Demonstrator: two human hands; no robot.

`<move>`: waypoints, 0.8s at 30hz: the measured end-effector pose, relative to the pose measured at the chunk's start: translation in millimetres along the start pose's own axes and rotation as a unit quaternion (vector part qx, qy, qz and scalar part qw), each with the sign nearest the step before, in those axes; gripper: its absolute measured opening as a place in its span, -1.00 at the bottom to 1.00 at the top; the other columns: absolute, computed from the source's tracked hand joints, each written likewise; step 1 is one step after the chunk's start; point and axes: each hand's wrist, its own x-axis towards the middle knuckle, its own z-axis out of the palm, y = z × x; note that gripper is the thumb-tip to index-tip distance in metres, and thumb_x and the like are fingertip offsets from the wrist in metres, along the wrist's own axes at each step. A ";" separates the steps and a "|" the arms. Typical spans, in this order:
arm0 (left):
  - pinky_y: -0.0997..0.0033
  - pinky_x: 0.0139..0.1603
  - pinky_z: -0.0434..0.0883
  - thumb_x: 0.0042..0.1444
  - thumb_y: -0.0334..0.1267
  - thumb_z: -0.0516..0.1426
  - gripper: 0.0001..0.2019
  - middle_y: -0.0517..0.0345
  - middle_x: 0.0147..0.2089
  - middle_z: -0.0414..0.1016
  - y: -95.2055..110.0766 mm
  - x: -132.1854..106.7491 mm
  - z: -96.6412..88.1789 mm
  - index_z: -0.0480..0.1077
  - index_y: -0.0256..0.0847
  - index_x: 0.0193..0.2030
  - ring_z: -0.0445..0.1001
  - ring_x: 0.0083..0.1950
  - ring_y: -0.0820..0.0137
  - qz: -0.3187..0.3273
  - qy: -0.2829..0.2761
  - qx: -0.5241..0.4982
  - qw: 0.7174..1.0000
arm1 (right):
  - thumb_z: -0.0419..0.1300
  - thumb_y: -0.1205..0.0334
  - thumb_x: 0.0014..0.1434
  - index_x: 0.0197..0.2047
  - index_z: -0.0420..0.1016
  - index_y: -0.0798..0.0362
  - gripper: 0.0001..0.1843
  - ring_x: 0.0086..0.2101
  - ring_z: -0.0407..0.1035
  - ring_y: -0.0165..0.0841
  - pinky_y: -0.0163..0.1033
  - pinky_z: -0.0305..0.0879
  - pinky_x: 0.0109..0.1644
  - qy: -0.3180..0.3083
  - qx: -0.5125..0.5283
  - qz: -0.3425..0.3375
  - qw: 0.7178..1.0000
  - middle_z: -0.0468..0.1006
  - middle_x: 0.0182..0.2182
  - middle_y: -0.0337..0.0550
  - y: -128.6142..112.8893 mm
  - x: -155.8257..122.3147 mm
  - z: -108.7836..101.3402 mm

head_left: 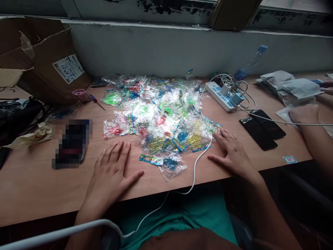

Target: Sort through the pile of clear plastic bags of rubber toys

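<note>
A heap of clear plastic bags (156, 114) holding brightly coloured small items and printed header cards covers the middle of the wooden table (39, 184). My left hand (110, 177) lies flat on the wood, fingers spread, holding nothing, just short of the heap. My right hand (231, 154) also rests palm down and empty, its fingertips at the heap's near right edge. Between them lies a single bag with a blue item (171, 166). A white cable (200, 163) runs past my right hand and over the table's front edge.
A power strip (221, 97) with chargers and two black phones (262, 128) lie to the right. Further right, a co-worker's hand (304, 114) rests near white packets (288, 88). A cardboard box (49, 59), a small screwdriver (96, 101) and a blurred object (71, 144) lie left.
</note>
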 end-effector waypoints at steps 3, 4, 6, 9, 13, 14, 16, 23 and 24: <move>-0.20 0.55 0.03 0.36 0.42 -0.20 -0.06 -0.24 0.59 0.08 -1.8 -2.1 0.5 -0.06 -0.28 0.61 0.11 0.56 -0.16 0.009 0.004 -0.004 1.000 | 0.21 -0.35 0.26 0.54 0.18 -0.01 -0.04 0.52 -0.03 0.11 0.30 -0.07 0.57 0.004 -0.011 0.001 1.000 0.04 0.57 0.14 -0.5 -2.2 0.1; -0.19 0.56 0.02 0.36 0.42 -0.19 -0.07 -0.23 0.59 0.08 -2.2 -2.7 0.4 -0.06 -0.27 0.61 0.10 0.56 -0.15 0.011 0.003 -0.006 1.000 | 0.21 -0.35 0.27 0.54 0.18 -0.02 -0.05 0.52 -0.03 0.11 0.30 -0.05 0.56 0.005 -0.013 0.002 1.000 0.03 0.57 0.14 -0.8 -2.2 0.1; -0.18 0.57 0.02 0.36 0.41 -0.18 -0.07 -0.21 0.59 0.09 -2.7 -3.4 0.1 -0.06 -0.25 0.62 0.11 0.56 -0.13 0.012 0.001 -0.010 1.000 | 0.20 -0.36 0.27 0.53 0.20 -0.05 -0.07 0.52 -0.03 0.11 0.30 -0.02 0.55 0.003 -0.016 0.001 1.000 0.03 0.57 0.12 -1.2 -1.7 0.1; -0.20 0.57 0.03 0.35 0.43 -0.16 -0.07 -0.20 0.59 0.10 -3.3 -3.9 -0.1 -0.05 -0.22 0.61 0.13 0.56 -0.14 0.003 -0.003 -0.015 1.000 | 0.19 -0.38 0.26 0.52 0.22 -0.08 -0.08 0.52 -0.03 0.11 0.32 -0.01 0.54 -0.005 -0.017 -0.002 1.000 0.05 0.56 0.11 -1.2 -0.7 0.3; -0.21 0.57 0.03 0.35 0.43 -0.15 -0.08 -0.21 0.58 0.11 -3.8 -3.6 0.4 -0.04 -0.22 0.61 0.13 0.55 -0.14 0.001 -0.003 -0.024 1.000 | 0.16 -0.40 0.27 0.57 0.10 0.00 0.01 0.51 0.00 0.09 0.29 -0.05 0.57 0.008 -0.015 -0.002 1.000 0.10 0.54 0.14 0.0 -0.8 1.9; -0.21 0.57 0.03 0.35 0.42 -0.15 -0.08 -0.20 0.59 0.10 -3.9 -3.5 0.7 -0.04 -0.22 0.61 0.12 0.55 -0.14 0.002 -0.002 -0.024 1.000 | 0.15 -0.42 0.27 0.59 0.04 0.04 0.05 0.51 0.00 0.08 0.27 -0.06 0.57 0.012 -0.016 0.000 1.000 0.12 0.54 0.15 0.3 -1.1 2.8; -0.20 0.57 0.03 0.36 0.41 -0.15 -0.09 -0.19 0.59 0.09 -4.2 -3.5 1.3 -0.06 -0.21 0.62 0.12 0.56 -0.13 0.007 0.002 -0.023 1.000 | 0.12 -0.46 0.26 0.61 -0.07 0.13 0.14 0.51 0.00 0.08 0.25 -0.07 0.59 0.018 -0.025 0.013 0.999 0.12 0.53 0.19 1.0 -2.0 5.4; -0.16 0.58 0.01 0.40 0.35 -0.13 -0.13 -0.19 0.59 0.11 -5.0 -3.4 2.5 -0.10 -0.21 0.63 0.12 0.56 -0.09 0.024 0.019 -0.012 0.999 | 0.00 -0.52 0.27 0.60 -0.10 0.27 0.20 0.52 -0.03 0.11 0.24 -0.12 0.60 0.018 -0.081 0.067 0.994 0.05 0.55 0.27 2.3 -5.1 14.9; -0.16 0.58 0.01 0.40 0.35 -0.13 -0.13 -0.20 0.58 0.12 -4.9 -3.3 2.5 -0.09 -0.22 0.62 0.12 0.56 -0.10 0.025 0.019 -0.012 0.999 | -0.01 -0.52 0.27 0.60 -0.09 0.28 0.20 0.52 -0.04 0.11 0.24 -0.13 0.60 0.017 -0.085 0.072 0.994 0.05 0.55 0.28 2.1 -5.0 15.0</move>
